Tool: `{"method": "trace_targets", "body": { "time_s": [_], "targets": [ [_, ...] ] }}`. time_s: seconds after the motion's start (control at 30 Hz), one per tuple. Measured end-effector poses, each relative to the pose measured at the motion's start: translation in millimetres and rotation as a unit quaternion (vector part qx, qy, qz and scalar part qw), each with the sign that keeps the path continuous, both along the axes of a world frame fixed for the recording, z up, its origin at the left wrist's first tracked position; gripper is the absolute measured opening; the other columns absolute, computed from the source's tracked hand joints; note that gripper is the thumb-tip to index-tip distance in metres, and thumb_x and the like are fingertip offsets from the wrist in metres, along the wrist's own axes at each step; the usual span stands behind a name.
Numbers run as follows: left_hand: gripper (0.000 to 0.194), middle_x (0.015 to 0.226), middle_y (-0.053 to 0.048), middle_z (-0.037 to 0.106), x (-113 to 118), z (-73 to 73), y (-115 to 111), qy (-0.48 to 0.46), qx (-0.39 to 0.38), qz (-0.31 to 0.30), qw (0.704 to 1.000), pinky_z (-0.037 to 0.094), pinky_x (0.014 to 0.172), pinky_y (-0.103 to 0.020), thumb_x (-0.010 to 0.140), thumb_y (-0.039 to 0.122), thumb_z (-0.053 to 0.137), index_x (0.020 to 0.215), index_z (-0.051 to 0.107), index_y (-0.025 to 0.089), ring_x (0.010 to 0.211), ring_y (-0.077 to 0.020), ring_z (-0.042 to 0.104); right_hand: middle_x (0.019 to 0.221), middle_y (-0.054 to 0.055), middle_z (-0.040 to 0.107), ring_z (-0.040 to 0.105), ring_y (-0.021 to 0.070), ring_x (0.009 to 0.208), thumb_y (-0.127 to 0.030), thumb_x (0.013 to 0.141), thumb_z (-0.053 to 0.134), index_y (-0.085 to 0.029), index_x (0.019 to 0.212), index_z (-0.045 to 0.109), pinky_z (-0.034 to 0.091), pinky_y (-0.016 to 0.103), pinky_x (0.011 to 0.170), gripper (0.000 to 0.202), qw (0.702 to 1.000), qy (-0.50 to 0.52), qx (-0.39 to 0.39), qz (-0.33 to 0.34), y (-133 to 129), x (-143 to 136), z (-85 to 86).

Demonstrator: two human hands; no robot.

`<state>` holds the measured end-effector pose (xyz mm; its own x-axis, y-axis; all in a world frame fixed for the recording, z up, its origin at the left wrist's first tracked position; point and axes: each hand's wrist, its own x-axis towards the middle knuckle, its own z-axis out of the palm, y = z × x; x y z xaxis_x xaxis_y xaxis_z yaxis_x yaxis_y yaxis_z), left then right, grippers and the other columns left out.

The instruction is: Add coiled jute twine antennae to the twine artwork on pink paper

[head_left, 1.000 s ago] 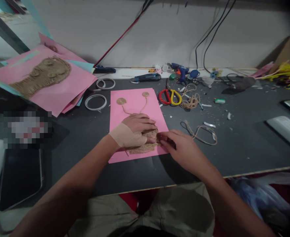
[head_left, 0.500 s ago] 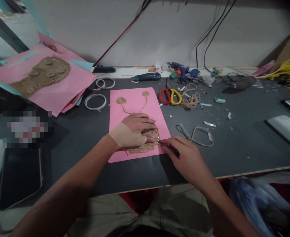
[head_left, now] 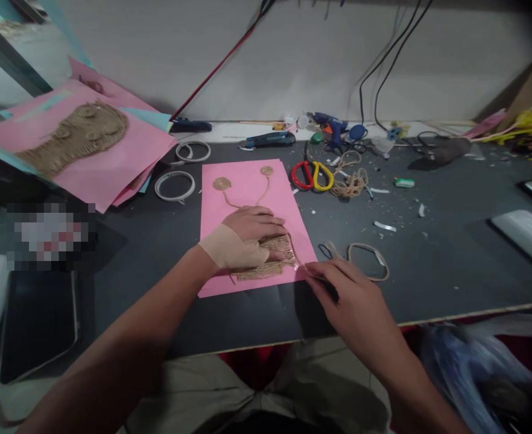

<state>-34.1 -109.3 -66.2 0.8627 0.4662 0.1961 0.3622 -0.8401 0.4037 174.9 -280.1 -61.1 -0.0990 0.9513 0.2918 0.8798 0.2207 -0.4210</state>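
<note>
A pink sheet (head_left: 248,187) lies on the dark table, with two twine spirals near its top and thin twine lines running down from them. My left hand (head_left: 252,232), taped at the wrist and thumb, lies flat over a block of twine rows (head_left: 261,271) on the lower sheet, its thumb on the rows. At the sheet's lower right edge, my right hand (head_left: 338,280) pinches a strand of twine that runs from the block's right side. A loop of loose twine (head_left: 386,265) trails on the table beyond this hand.
Red-and-yellow-handled scissors (head_left: 313,176), a twine tangle (head_left: 350,184), a cutter (head_left: 268,140) and a blue glue gun (head_left: 333,129) lie at the back. Tape rings (head_left: 174,186) and stacked papers (head_left: 143,135) are left. A phone (head_left: 526,238) lies right.
My right hand has moved right and slightly down, drawing the strand away from the block. The loose twine loop has shifted. My left hand stays in place.
</note>
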Motion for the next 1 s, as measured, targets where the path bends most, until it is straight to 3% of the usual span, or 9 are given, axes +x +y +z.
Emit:
{"method": "trace_targets", "body": {
  "time_s": [0.2, 0.53, 1.0],
  "targets": [
    [0.054, 0.142, -0.007, 0.070, 0, -2.1, 1, -0.014, -0.001, -0.004, 1.000, 0.043, 0.119, -0.052, 0.083, 0.051, 0.084, 0.128, 0.075, 0.023, 0.135, -0.0309, 0.061, 0.102, 0.008, 0.074, 0.070, 0.0255, 0.092, -0.021, 0.101, 0.063, -0.017, 0.111, 0.072, 0.055, 0.040, 0.082, 0.014, 0.998, -0.032, 0.037, -0.034, -7, 2, 3.8],
    [0.055, 0.137, -0.007, 0.073, 4, 1.5, -1, -0.029, 0.005, 0.001, 1.000, 0.047, 0.115, -0.048, 0.078, 0.057, 0.087, 0.120, 0.078, 0.022, 0.129, -0.0292, 0.064, 0.103, 0.008, 0.073, 0.069, 0.0255, 0.094, -0.021, 0.101, 0.063, -0.018, 0.113, 0.072, 0.054, 0.041, 0.083, 0.015, 0.999, -0.012, -0.003, -0.030, -9, -7, 2.9],
    [0.050, 0.136, -0.009, 0.073, 9, 9.5, -8, -0.010, -0.008, 0.022, 1.000, 0.048, 0.114, -0.049, 0.079, 0.051, 0.087, 0.117, 0.078, 0.019, 0.127, -0.0293, 0.066, 0.103, 0.009, 0.073, 0.069, 0.0266, 0.095, -0.020, 0.101, 0.063, -0.018, 0.115, 0.073, 0.056, 0.044, 0.087, 0.017, 1.000, -0.003, -0.015, -0.027, -12, -16, -2.9]
  ]
}}
